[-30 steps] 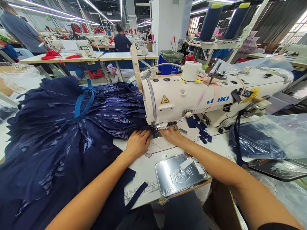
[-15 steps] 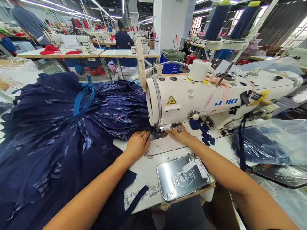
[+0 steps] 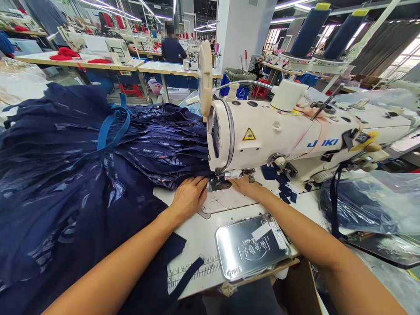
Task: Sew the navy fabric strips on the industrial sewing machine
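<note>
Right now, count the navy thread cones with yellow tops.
2: the left cone and the right cone, on the thread stand at upper right, beyond the sewing machine. Others may be hidden.

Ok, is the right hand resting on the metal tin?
No, the right hand is at the sewing machine, beyond the tin.

Straight ahead of me, a broad pale grey pillar (image 3: 244, 39) stands at far centre, with a blue bin (image 3: 242, 92) in front of it and a red stool (image 3: 260, 89) just to the right. White strip lights (image 3: 282, 20) run under a dark ceiling (image 3: 154, 8). At far left, two pale work surfaces (image 3: 157, 68) stand end to end, a second red stool (image 3: 131, 90) beneath. Dark curtains (image 3: 383, 48) hang at far right, beside glaring windows (image 3: 405, 54).
</note>
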### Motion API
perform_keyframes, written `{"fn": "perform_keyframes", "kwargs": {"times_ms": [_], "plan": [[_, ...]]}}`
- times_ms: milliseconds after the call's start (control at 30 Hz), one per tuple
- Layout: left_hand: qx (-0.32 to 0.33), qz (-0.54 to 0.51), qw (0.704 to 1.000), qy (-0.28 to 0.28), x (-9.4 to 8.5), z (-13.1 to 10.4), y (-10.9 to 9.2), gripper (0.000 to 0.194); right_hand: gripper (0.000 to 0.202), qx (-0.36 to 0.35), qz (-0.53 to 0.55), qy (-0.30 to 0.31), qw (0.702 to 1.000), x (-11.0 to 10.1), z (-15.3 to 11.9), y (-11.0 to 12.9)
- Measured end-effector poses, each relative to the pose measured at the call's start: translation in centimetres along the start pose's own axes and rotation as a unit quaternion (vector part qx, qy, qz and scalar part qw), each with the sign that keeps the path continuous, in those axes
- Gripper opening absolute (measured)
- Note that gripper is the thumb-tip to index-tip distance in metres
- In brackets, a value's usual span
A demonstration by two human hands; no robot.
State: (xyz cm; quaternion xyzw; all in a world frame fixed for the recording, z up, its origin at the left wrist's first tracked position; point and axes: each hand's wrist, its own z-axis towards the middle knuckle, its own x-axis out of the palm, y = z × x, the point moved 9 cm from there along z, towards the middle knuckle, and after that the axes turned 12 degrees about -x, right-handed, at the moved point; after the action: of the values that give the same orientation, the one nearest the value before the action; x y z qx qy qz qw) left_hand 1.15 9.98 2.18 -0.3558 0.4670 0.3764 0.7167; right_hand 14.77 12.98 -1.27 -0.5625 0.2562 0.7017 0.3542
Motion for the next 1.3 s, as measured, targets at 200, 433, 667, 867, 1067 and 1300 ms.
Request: {"fn": "perform_keyframes", "kwargs": {"times_ms": [200, 433, 667, 867, 1067, 1300], "plan": [[0.005, 0.000, 1.000, -0.012, -0.1, 0.1, 0.0, 0.029, 0.033, -0.018, -0.038, 0.032, 0.999, 1.6, 0.4, -0.2], [0.003, 0.004, 1.000, -0.017, -0.2, 0.0, -0.1, 0.028, 0.030, 0.012, -0.059, 0.037, 0.997, 1.0, 1.0, 0.2], [0.004, 0.005, 1.000, -0.025, -0.1, 0.0, -0.1, 0.028, 0.034, 0.019, -0.053, 0.056, 0.997, 0.3, 1.2, 0.6], [-0.026, -0.025, 0.998, -0.043, -0.9, 0.1, 0.1, 0.021, 0.040, 0.014, -0.045, 0.112, 0.993, 0.2, 1.3, 0.9], [-0.127, -0.126, 0.983, 0.035, 0.0, -0.2, -1.0, 0.017, 0.039, 0.048, -0.013, 0.095, 0.994, -1.1, 1.4, 0.9], [-0.239, -0.183, 0.953, 0.028, 0.6, 0.6, -0.8, 0.020, 0.033, 0.061, 0.055, 0.057, 0.995, -1.8, 1.3, 1.0]]}}
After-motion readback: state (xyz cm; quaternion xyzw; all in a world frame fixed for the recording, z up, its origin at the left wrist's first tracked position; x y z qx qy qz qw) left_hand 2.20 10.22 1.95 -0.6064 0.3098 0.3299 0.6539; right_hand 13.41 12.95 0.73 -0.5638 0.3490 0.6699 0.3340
